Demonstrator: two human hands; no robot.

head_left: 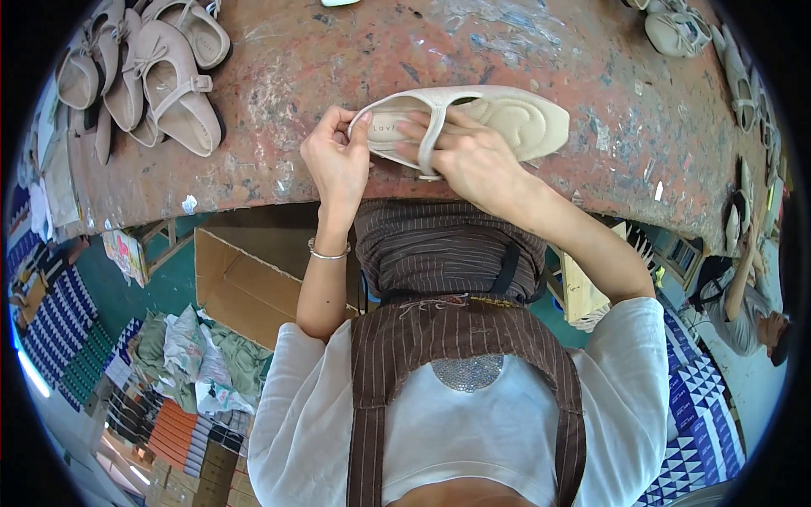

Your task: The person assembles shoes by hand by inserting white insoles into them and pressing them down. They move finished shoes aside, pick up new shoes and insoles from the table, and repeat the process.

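Shoe [498,118]: beige flat with a strap, lying on its side at the near edge of the counter [355,59], at 12 o'clock from the person's chest, opening turned up so the padded insole faces the camera; this pose leaves the inside open to the fingers

Left hand [336,160]: at 9 o'clock of the shoe, thumb and fingertips pinching the heel rim, apparently to steady that end against the counter

Right hand [473,160]: at 6 o'clock of the shoe, fingers curled over the rim and reaching into the opening beside the strap [432,135]; thumb hidden, so how tightly it grips cannot be told

Shoe pile [144,68]: same pale kind, heaped at 10 o'clock on the counter, well apart from the hands; a further pile [680,29] at 2 o'clock

Box [245,283]: open cardboard carton under the counter at 8 o'clock from the hands; the part in view looks empty, the rest hidden by the left arm

Cloth heap [198,355]: loose pale and green fabric on the floor beside the box, in no container

Another person [743,313]: seated at 4 o'clock, near the rim
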